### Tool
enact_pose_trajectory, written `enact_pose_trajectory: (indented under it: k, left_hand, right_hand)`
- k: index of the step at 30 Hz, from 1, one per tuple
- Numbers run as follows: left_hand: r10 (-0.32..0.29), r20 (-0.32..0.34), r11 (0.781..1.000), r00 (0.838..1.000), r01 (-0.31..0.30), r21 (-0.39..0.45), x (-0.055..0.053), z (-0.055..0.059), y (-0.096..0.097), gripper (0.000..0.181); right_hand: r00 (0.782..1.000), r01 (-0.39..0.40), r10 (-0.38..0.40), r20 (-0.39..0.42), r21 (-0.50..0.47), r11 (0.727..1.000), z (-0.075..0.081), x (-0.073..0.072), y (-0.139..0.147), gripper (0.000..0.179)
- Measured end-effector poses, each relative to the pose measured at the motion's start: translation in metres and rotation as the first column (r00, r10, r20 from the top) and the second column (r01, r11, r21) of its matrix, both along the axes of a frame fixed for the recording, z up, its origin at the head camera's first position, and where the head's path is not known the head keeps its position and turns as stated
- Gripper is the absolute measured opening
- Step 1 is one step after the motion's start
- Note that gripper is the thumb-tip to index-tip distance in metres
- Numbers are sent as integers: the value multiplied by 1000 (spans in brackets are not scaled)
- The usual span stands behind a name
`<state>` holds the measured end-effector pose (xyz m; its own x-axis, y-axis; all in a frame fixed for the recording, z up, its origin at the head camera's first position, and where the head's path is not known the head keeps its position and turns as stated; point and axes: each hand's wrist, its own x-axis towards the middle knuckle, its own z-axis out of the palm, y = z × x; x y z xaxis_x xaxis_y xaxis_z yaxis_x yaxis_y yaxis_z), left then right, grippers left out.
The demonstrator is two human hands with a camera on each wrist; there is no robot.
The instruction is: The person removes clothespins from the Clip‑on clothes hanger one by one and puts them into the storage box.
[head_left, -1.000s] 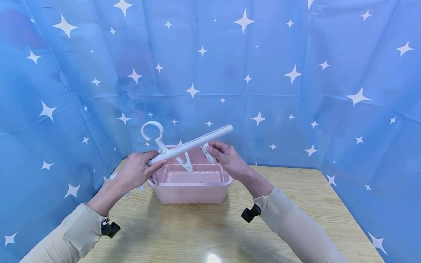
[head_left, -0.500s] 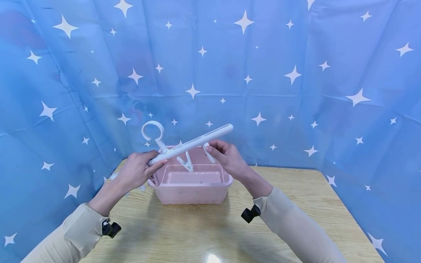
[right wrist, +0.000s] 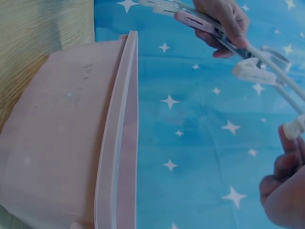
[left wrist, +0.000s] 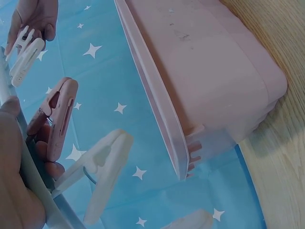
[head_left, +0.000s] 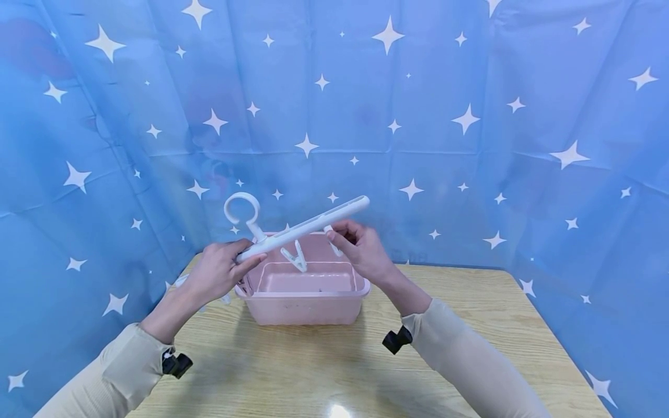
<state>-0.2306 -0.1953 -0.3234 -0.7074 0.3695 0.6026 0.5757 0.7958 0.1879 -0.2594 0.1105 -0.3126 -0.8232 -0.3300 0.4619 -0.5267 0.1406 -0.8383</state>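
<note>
A white clip hanger (head_left: 308,227) with a round hook (head_left: 243,209) slants over the pink basin, its right end higher. Near its lower end, the left hand (head_left: 216,268) grips the bar, thumb along the near side. A white clip (head_left: 295,257) dangles below the middle of the bar. Farther right, the right hand (head_left: 366,249) pinches another white clip (head_left: 328,229) just under the bar, its fingers covering part of it. In the left wrist view a pink clip (left wrist: 59,119) and a white clip (left wrist: 107,169) hang beside the left hand.
The pink basin (head_left: 305,309) stands on the wooden table (head_left: 313,371) below the hanger. Beyond the left hand, a white piece (head_left: 180,280) shows partly at the table's left edge. A blue star-patterned curtain (head_left: 334,116) encloses the back and sides.
The right hand has risen slightly and turned, so less of the clip it pinches shows. The hanger's right end is a touch higher. The left hand keeps its grip in place.
</note>
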Motion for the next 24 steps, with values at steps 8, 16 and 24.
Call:
enact_pose_trajectory:
  k: [8, 16, 24]
  left_hand:
    - [2, -4, 1000, 1000, -2, 3, 1, 0, 0, 19]
    - [14, 5, 1000, 1000, -15, 5, 3, 1, 1, 18]
    - [15, -8, 1000, 1000, -15, 6, 1, 0, 0, 18]
  right_hand:
    - [997, 62, -61, -37, 22, 998, 0, 0, -2, 18]
    - [993, 113, -112, -44, 30, 993, 1, 1, -3, 19]
    - [988, 138, -136, -69, 14, 990, 1, 2, -5, 18]
